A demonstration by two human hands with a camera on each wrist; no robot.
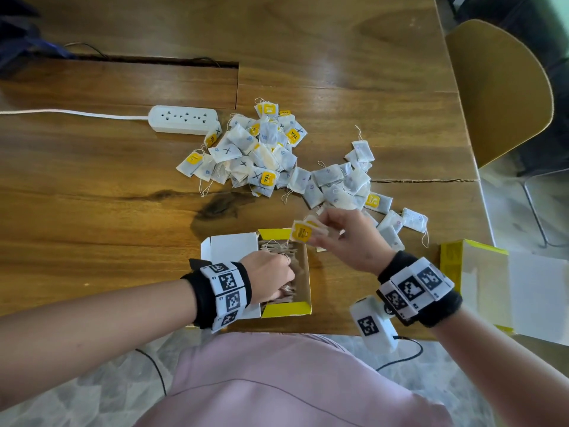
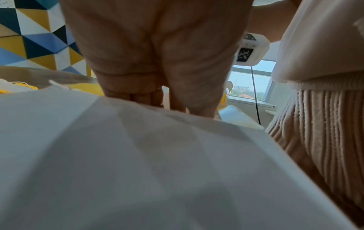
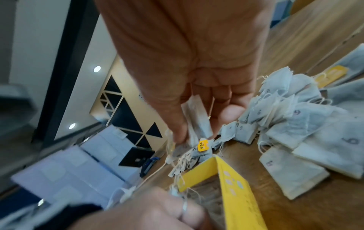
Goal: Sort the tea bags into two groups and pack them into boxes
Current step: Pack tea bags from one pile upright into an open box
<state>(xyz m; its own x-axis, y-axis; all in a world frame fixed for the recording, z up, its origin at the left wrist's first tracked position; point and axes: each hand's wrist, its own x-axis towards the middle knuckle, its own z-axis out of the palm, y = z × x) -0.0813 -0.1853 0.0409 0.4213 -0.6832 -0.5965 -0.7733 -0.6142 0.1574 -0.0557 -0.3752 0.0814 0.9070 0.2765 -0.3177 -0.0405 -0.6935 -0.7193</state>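
Note:
An open yellow and white box [image 1: 284, 309] stands at the table's near edge with tea bags packed upright in it. My left hand [image 1: 277, 272] reaches down into the box among those bags; its fingertips are hidden. The box's white flap [image 2: 138, 155] fills the left wrist view below the left hand [image 2: 157, 62]. My right hand [image 1: 317, 234] pinches a few tea bags [image 1: 303, 233] with a yellow tag just above the box's far right corner. The right wrist view shows the pinched bags [image 3: 197, 112] over the yellow box wall [image 3: 236, 194]. Loose tea bags [image 1: 255, 149] lie in a heap behind.
A second heap of number-marked bags [image 1: 345, 183] spreads to the right of the first. Another open yellow and white box [image 1: 480, 282] sits at the right table edge. A white power strip [image 1: 183, 119] lies at the back left, and a yellow chair [image 1: 498, 87] stands beyond the table.

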